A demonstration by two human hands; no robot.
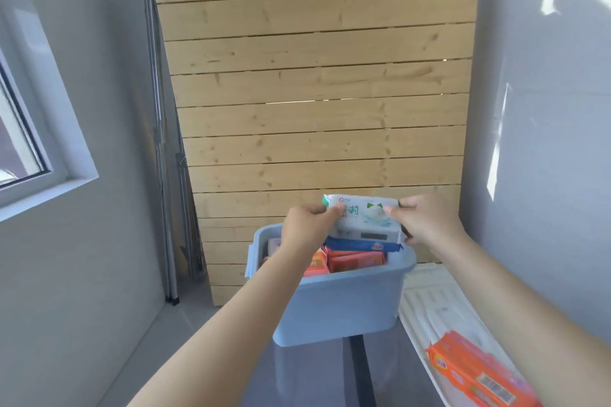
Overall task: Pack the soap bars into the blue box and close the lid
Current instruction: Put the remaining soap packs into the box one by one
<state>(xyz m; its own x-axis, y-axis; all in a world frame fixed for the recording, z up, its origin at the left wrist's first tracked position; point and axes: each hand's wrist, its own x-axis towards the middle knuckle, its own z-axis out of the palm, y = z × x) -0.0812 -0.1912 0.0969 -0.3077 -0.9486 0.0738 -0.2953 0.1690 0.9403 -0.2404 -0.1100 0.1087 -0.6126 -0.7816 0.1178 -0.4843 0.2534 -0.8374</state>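
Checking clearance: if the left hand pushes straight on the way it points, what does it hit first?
The left hand points forward-right, already gripping the white soap pack. Past that, probably the right hand; depth is unclear.

One head-worn wide-angle view looks forward and down from above the person's forearms, facing a slatted wood panel [314,92] that fills the middle of the frame. The box [334,304] sits close below centre, with the left hand [305,228] and right hand [426,221] just above it at arm's reach. A window [26,129] curves along the left edge, a wall [542,149] along the right; no second view shares the scene.
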